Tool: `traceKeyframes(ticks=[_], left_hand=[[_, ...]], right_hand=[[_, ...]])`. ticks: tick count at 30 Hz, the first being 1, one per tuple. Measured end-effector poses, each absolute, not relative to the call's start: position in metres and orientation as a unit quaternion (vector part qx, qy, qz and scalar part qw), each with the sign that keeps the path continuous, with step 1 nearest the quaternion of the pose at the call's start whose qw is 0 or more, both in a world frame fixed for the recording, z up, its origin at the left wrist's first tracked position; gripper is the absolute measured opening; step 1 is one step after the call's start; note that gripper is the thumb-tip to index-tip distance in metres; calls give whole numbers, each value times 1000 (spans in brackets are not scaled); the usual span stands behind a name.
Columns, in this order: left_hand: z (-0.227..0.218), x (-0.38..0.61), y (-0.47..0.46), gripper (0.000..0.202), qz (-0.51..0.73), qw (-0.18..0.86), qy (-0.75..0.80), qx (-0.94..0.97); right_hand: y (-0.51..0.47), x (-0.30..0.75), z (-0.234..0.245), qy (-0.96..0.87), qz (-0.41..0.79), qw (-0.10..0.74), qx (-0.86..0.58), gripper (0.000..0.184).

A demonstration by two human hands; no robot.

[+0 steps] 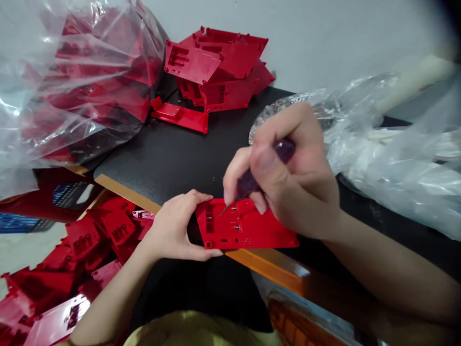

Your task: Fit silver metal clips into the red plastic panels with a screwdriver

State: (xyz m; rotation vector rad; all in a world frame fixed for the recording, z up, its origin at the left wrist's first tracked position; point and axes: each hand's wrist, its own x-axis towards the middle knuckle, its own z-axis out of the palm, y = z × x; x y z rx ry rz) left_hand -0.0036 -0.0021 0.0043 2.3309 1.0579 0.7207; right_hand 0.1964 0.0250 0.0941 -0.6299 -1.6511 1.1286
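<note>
At the tabletop [162,158] edge, six o'clock, my left hand [175,226] clasps a red panel [259,238]; my curled right hand [298,182] grips a purple-handled tool [247,185]; wall [324,43] at twelve.

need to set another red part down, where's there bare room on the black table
The main free patch is the black table between the bagged red parts, the loose red piece and the left hand; a tiny curl lies near the right hand. Crowded: stacked red panels behind, clear plastic at right.
</note>
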Motion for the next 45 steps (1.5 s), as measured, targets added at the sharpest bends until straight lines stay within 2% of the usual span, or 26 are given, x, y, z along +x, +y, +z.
traceKeyframes(ticks=[2,6,16,27,32,37,40,45], left_hand=[[6,-4,-2,76,259,249,387,849],[7,-4,-1,77,253,268,386,846],[4,-6,0,82,248,247,379,857],[7,-5,0,80,244,276,390,844],[5,-4,0,75,256,264,387,846],[6,-4,1,73,249,268,393,844],[6,-4,0,73,250,277,393,841],[5,-5,0,72,256,288,390,836]], right_hand=[[23,196,92,-688,497,479,-225,21],[20,189,80,-679,507,494,-197,34],[20,178,68,-668,509,502,-207,40],[20,179,65,-653,528,494,-226,38],[18,184,67,-681,532,451,-221,32],[15,185,69,-684,517,458,-236,26],[16,183,68,-683,522,461,-220,28],[18,182,68,-690,524,422,-267,34]])
